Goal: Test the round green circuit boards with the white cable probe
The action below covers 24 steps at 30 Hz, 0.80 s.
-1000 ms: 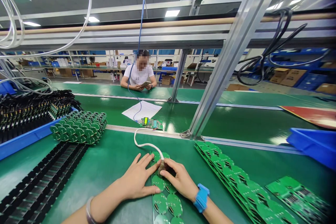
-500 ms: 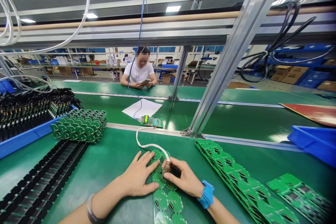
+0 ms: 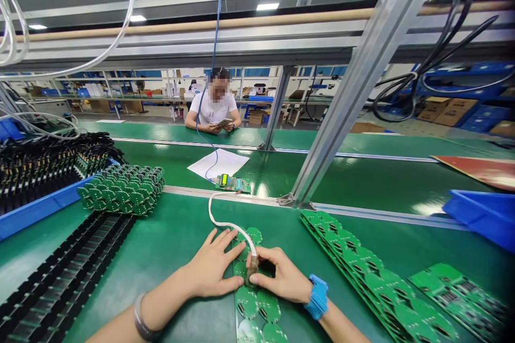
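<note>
The green table [image 3: 181, 246] is bounded at its far edge by a metal rail, where a slanted post [image 3: 341, 112] is fixed; part of the view beyond is blocked by it. Past the rail, a person [image 3: 213, 107] is seen seated at a further green surface. Along the left edge, a blue bin [image 3: 48, 204] is filled with black-cabled parts, and black strips [image 3: 64, 273] are laid from the near left corner toward a pile of round boards [image 3: 120, 190] near the far edge. Right of the hands, stacked boards [image 3: 362, 273] are laid slantwise, with a square board [image 3: 458, 289] nearer the right edge and a blue tub [image 3: 483, 217] at the far right corner.

Near the middle of the near edge, a panel [image 3: 247, 303] is partly covered by the left hand [image 3: 211, 268], its fingers spread apart and laid flat. By the right hand [image 3: 284, 278], a probe [image 3: 251, 268] is clamped between thumb and fingers over the panel. Its white cable [image 3: 225, 223] is led to a tester [image 3: 233, 183] with a lit yellow screen, just beyond the rail. Behind that, a printed paper [image 3: 233, 161] is crossed by a blue cable [image 3: 218, 21]; its print is too small to be read.
</note>
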Available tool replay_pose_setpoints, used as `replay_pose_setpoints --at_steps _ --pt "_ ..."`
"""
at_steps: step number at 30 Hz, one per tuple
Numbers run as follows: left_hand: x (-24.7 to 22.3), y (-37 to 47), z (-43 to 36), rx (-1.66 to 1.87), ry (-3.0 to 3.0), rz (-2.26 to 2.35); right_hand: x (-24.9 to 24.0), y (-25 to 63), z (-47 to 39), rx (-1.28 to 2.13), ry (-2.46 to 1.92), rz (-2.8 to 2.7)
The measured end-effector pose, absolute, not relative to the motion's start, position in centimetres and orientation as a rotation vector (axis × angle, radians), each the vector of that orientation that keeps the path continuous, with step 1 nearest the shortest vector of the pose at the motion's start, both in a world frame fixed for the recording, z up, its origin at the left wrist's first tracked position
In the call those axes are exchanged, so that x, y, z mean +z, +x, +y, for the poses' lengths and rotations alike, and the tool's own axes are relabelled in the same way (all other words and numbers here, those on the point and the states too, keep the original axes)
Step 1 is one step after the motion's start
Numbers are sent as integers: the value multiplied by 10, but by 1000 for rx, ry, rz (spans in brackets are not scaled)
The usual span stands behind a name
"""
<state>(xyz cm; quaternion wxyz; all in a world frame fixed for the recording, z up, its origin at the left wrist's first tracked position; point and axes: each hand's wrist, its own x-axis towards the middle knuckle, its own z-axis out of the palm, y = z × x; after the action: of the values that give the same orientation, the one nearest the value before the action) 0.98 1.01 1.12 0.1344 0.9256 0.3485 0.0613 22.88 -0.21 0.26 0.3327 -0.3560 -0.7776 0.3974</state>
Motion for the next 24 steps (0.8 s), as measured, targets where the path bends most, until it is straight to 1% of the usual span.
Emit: replay_pose_setpoints --at_steps 10,18,24 --pt "12 10 10 171 2687 1015 6 229 -4 1010 -914 -2067" --pt "11 10 11 142 2726 1026 10 227 -6 862 -926 -2237" --pt "11 11 10 176 2740 1027 9 227 -6 943 -926 -2187"
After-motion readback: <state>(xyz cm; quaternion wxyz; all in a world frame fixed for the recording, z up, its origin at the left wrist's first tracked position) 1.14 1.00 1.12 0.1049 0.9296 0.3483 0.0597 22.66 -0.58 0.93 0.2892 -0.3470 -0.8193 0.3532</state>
